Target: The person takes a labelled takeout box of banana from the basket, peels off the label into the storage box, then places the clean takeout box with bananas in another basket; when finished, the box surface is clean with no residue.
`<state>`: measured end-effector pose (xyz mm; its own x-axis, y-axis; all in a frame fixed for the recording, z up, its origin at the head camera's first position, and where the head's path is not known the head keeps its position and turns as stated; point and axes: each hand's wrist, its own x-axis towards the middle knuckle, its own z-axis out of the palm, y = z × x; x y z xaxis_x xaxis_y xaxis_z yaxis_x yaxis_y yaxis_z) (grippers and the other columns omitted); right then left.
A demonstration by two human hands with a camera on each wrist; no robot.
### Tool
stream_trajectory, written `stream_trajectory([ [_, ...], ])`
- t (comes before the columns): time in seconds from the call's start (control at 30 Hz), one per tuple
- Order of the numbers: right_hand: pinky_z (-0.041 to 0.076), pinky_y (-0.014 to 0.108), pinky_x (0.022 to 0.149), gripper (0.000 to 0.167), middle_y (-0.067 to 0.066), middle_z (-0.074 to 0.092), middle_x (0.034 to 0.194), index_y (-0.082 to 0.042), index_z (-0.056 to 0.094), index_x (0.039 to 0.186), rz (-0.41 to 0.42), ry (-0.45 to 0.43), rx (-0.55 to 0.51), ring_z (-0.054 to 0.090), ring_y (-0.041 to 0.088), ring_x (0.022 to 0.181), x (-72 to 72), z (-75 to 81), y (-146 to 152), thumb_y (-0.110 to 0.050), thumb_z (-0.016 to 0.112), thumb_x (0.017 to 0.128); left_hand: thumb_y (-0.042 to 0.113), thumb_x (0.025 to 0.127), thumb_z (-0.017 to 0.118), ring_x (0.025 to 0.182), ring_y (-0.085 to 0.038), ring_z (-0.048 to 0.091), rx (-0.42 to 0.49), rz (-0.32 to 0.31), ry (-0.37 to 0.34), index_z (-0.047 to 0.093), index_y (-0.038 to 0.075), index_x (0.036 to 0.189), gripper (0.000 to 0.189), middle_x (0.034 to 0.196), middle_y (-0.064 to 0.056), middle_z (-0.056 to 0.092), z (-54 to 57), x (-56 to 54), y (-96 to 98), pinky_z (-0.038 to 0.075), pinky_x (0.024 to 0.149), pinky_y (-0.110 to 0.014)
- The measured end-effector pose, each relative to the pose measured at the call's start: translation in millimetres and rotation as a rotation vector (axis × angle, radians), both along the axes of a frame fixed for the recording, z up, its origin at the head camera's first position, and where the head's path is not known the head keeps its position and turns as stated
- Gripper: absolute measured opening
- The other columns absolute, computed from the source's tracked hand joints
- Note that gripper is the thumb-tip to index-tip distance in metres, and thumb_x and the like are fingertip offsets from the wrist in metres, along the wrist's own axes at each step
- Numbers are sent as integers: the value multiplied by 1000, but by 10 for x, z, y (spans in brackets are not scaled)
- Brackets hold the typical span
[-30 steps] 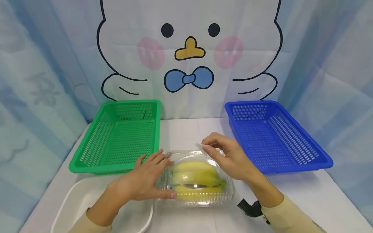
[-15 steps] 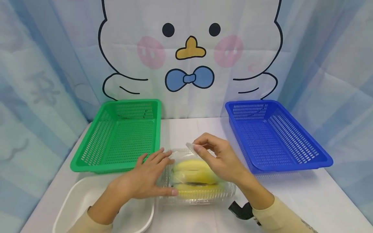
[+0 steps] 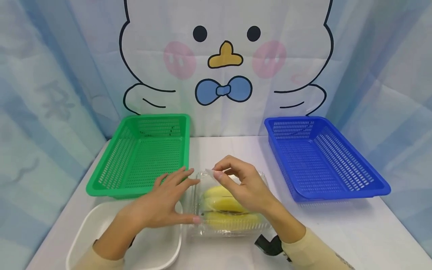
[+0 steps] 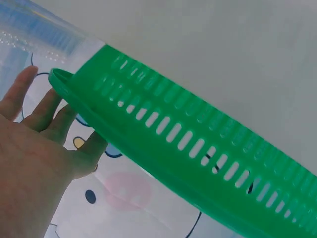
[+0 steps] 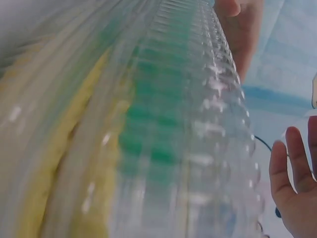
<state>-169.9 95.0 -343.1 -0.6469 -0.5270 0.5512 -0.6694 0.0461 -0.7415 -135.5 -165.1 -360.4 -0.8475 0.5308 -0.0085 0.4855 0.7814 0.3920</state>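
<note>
Bananas [image 3: 219, 204] lie inside a clear plastic clamshell box [image 3: 236, 230] with its lid down, at the front middle in the head view. Above the far left part of the lid, my right hand [image 3: 246, 183] pinches a small whitish, thin piece [image 3: 210, 172], like a sticker or bit of film, between thumb and forefinger. Its far edge is partly hidden by the fingers. My left hand [image 3: 156, 210] is spread with straight fingers at the box's left side, thumb tip overlapping the box edge. In the right wrist view the box's ribbed wall [image 5: 198, 148] fills the near side.
A green basket [image 3: 187, 150] stands at the back left, a blue basket [image 3: 280, 165] at the back right. At the front left, a white tub [image 3: 177, 247] lies partly under my left forearm. A printed curtain [image 3: 222, 120] hangs behind the white table [image 3: 337, 232].
My right hand has moved left across the lid, carrying the thin whitish piece with it. My left hand has drawn slightly left, off the lid's edge. The box stays in place.
</note>
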Motion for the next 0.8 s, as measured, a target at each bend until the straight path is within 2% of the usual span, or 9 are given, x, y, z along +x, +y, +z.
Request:
stream_trajectory([
  [0.2, 58, 38, 89, 9, 6, 69, 100, -10, 68, 108, 26, -13, 12, 64, 17, 96, -7, -15, -128, -10, 59, 105, 81, 81, 64, 157, -35, 16, 6, 16, 30, 50, 21, 151, 93, 169, -6, 25, 39, 10, -109, 16, 116, -72],
  [0.37, 58, 38, 90, 14, 3, 70, 102, -8, 68, 107, 57, -8, 11, 64, 17, 96, 2, -34, -219, -17, 57, 107, 84, 78, 62, 157, -36, 18, 29, 49, 21, 52, 23, 149, 94, 167, -7, 28, 90, 48, -242, 14, 114, -73],
  [0.5, 59, 38, 90, 9, 1, 70, 103, -10, 68, 107, 74, -5, 15, 66, 16, 99, 18, -50, -309, -11, 59, 105, 80, 79, 66, 156, -38, 17, 51, 106, 34, 53, 26, 148, 89, 167, -7, 29, 203, 107, -407, 8, 113, -76],
  [0.6, 59, 37, 89, 10, 2, 71, 103, -11, 68, 106, 84, 14, 10, 66, 15, 99, 24, -76, -369, -5, 60, 103, 78, 80, 68, 155, -41, 17, 45, 139, 47, 53, 27, 148, 87, 168, -7, 28, 277, 146, -528, 9, 111, -77],
  [0.8, 59, 35, 86, 10, 1, 72, 103, -12, 69, 104, 94, -10, 15, 68, 13, 101, 34, -148, -443, -4, 62, 102, 80, 79, 66, 154, -43, 19, 16, 159, 48, 52, 26, 149, 89, 167, -9, 28, 309, 195, -705, 15, 107, -78],
])
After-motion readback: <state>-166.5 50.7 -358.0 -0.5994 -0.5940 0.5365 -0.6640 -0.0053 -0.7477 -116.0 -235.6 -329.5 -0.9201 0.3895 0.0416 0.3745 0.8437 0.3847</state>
